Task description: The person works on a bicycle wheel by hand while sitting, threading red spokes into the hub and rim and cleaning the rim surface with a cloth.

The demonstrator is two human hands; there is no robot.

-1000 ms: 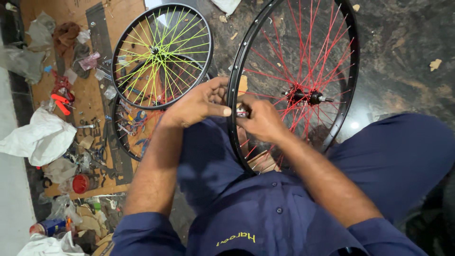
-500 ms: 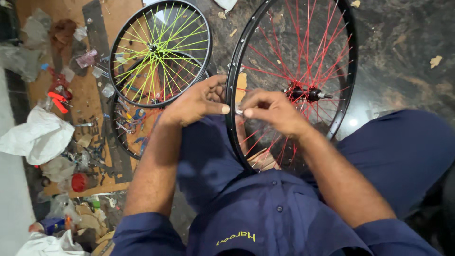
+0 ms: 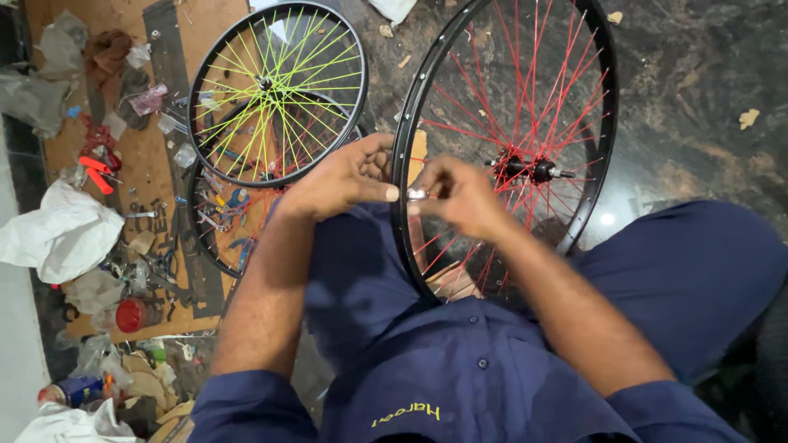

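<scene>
Red-spoked bicycle wheel (image 3: 525, 90) stands upright between the seated person's knees, left hand (image 3: 341, 180) closed on its black rim while the right hand (image 3: 460, 197) pinches a small silver tool (image 3: 417, 194) against that rim. This appears to be spoke-nipple adjustment; the next turn calls for a steady rim. Count: one red-spoked wheel, and left of it one green-spoked wheel (image 3: 275, 86) atop one further rim (image 3: 205, 238).

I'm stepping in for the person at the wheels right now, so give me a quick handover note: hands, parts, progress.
Left hand grips the black bicycle rim with red spokes at its near-left edge. Right hand pinches a small silver metal tool against that rim. The wheel stands between the knees, spokes laced to the hub. A black wheel with yellow-green spokes lies on the floor. How far the spoke adjustment has got cannot be told.
</scene>
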